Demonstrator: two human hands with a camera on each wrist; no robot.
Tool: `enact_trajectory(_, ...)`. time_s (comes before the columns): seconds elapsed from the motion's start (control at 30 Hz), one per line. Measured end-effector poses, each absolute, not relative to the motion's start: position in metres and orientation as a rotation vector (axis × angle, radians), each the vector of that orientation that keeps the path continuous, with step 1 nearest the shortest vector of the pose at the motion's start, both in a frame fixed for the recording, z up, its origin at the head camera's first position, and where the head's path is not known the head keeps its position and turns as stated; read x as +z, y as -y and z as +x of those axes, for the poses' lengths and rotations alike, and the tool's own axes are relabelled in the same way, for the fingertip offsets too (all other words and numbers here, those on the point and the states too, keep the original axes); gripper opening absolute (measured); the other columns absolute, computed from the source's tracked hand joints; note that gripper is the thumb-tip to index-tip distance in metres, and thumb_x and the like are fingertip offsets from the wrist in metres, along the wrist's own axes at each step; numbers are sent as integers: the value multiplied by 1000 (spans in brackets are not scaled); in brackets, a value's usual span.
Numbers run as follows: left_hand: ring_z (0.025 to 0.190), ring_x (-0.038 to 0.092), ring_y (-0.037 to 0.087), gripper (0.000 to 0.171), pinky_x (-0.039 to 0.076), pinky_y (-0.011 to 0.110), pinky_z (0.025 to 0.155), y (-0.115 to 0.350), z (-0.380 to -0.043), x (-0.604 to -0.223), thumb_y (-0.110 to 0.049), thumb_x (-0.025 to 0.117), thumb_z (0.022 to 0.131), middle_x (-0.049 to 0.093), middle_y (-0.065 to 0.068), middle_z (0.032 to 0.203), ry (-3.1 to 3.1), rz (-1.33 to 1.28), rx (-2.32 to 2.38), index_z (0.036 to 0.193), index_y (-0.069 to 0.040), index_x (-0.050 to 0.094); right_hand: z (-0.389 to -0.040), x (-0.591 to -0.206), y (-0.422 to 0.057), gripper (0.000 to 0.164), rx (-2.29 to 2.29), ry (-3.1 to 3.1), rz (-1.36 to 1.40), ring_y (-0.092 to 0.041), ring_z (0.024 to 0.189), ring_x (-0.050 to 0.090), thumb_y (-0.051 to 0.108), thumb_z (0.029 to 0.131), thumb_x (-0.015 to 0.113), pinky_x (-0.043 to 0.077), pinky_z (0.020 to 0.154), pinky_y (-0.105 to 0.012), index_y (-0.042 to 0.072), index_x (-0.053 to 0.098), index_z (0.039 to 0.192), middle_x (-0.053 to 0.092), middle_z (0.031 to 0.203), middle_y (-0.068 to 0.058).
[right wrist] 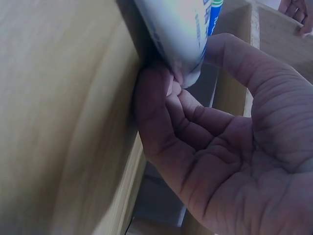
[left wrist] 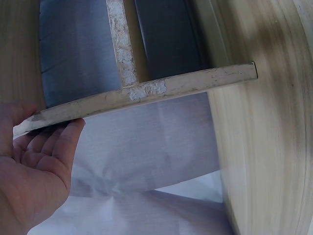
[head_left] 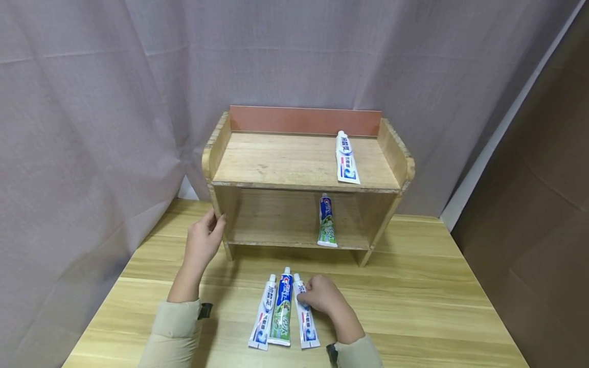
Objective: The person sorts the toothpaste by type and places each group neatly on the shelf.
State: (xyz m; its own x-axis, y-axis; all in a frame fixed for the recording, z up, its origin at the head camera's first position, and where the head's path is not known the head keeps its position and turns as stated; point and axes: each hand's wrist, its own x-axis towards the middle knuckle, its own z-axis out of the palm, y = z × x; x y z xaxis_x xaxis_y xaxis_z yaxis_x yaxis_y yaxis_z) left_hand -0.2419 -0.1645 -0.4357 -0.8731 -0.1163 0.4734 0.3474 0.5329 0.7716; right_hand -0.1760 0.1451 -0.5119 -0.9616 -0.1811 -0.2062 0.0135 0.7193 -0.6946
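On the wooden table, the rightmost white tube lay with its cap toward the shelf, pinched near that end by the nearer right hand, while the left hand gripped the shelf's side panel.

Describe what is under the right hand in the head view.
The right hand pinches a white toothpaste tube; its cap and flat end show. The hand covers part of its printed side, and the tabletop directly beneath is hidden.
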Motion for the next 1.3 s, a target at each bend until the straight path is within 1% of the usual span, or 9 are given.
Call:
enact_trajectory(0.23, 107, 69, 35, 31, 59, 39, 87, 165, -243, -436, -20, 60, 101, 69, 23, 116, 2293, -181, -1313, 127, -3, 67, -178, -514, -148, 42, -1109, -2626, -148, -9, 46, 37, 21, 81, 78, 28, 43, -20, 17, 44, 55, 40, 51, 8)
enact_trajectory(0.43, 109, 68, 36, 35, 59, 41, 88, 165, -242, -436, -22, 58, 103, 68, 24, 118, 2312, -194, -1307, 131, -3, 64, -179, -516, -150, 42, -1126, -2612, -163, -9, 47, 37, 21, 82, 78, 28, 43, -20, 17, 45, 56, 40, 52, 7)
enact_trajectory(0.67, 108, 68, 36, 35, 60, 42, 87, 166, -242, -433, -25, 57, 104, 69, 23, 117, 2338, -192, -1282, 130, -3, 65, -178, -514, -151, 40, -1128, -2599, -168, -10, 48, 40, 22, 85, 77, 32, 45, -21, 16, 48, 58, 43, 54, 6)
enact_trajectory(0.9, 107, 69, 36, 34, 60, 43, 86, 165, -242, -433, -23, 58, 103, 70, 24, 115, 2332, -182, -1282, 128, -2, 65, -178, -513, -151, 40, -1125, -2611, -197, -10, 48, 40, 22, 85, 77, 31, 44, -20, 16, 48, 58, 44, 53, 7)
enact_trajectory(1.13, 109, 67, 38, 37, 59, 41, 87, 165, -242, -434, -23, 57, 104, 67, 26, 119, 2324, -207, -1302, 132, 0, 62, -177, -517, -152, 40, -1134, -2609, -185, -9, 47, 38, 23, 83, 77, 29, 43, -20, 17, 47, 56, 42, 52, 7)
enact_trajectory(1.3, 108, 68, 37, 34, 59, 41, 88, 164, -241, -435, -22, 58, 102, 68, 25, 117, 2309, -186, -1303, 129, 0, 65, -178, -520, -155, 39, -1145, -2609, -205, -9, 48, 38, 24, 82, 77, 30, 44, -20, 17, 47, 57, 41, 53, 8)
